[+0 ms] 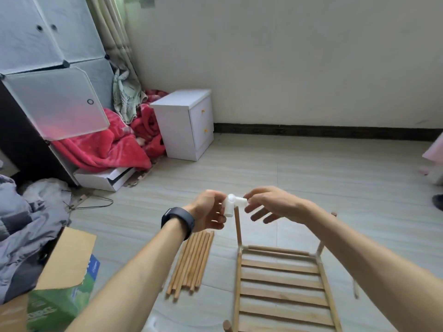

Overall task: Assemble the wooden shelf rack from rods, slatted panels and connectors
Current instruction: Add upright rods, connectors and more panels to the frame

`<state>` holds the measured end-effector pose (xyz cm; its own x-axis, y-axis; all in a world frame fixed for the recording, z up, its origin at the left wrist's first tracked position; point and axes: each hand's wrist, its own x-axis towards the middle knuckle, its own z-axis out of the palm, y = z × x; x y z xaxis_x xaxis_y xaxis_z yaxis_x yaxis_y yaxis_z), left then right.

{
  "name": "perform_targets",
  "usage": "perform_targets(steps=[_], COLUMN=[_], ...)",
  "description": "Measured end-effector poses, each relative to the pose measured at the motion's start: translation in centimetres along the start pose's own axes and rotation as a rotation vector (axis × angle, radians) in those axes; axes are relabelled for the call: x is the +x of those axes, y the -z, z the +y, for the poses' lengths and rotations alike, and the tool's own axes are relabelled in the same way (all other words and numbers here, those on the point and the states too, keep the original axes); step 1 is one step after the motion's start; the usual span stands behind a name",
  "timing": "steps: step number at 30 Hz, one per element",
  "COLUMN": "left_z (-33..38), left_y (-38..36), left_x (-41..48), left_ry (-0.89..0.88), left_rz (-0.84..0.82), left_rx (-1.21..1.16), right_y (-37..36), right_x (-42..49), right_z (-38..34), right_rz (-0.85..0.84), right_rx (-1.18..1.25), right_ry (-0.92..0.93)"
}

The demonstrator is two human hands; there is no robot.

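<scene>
A person's two hands met over a slatted panel [282,283] lying flat on the tiled floor [311,176]. They held a white plastic connector [231,204] at the top of the rod [237,226] standing upright from the panel's far left corner. The left hand [208,212], a dark band [178,221] on its wrist, had its fingers curled round the connector's body. The right hand [271,204] pinched the tip of the connector's side stub between thumb and forefinger, its other fingers spread loose. Whether the connector was seated on the rod could not be told. A second upright rod [320,248] rose from the panel's far right corner, partly hidden behind the right forearm. A bundle of loose rods [191,262] lay on the floor just left of the panel. Farther left of the panel sat an open cardboard box [64,271], and well beyond it, near the wall, a white bedside cabinet [184,123] and a red blanket [107,144].
</scene>
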<state>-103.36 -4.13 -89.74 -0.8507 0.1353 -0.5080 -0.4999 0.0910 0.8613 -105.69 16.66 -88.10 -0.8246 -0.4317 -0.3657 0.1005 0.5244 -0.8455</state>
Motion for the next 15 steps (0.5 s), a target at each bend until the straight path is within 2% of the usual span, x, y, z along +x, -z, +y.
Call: perform_targets(steps=[2,6,11,15], left_z=[0.1,0.4,1.2,-0.2], left_y=[-0.9,-1.6,0.0,1.5], left_x=[0.7,2.7,5.8,9.1], left_ry=[0.003,0.01,-0.023,-0.094], left_rz=[0.0,0.013,0.126,0.274], left_rx=[-0.038,-0.07,0.006,-0.084], right_y=[1.1,0.9,0.6,0.4], right_x=[-0.4,1.2,5.5,9.5], right_z=[-1.0,-0.5,1.3,3.3], right_rz=[-0.005,0.092,0.254,0.356], right_rx=[0.096,0.063,0.142,0.228], right_ry=[0.062,0.122,0.146,0.096])
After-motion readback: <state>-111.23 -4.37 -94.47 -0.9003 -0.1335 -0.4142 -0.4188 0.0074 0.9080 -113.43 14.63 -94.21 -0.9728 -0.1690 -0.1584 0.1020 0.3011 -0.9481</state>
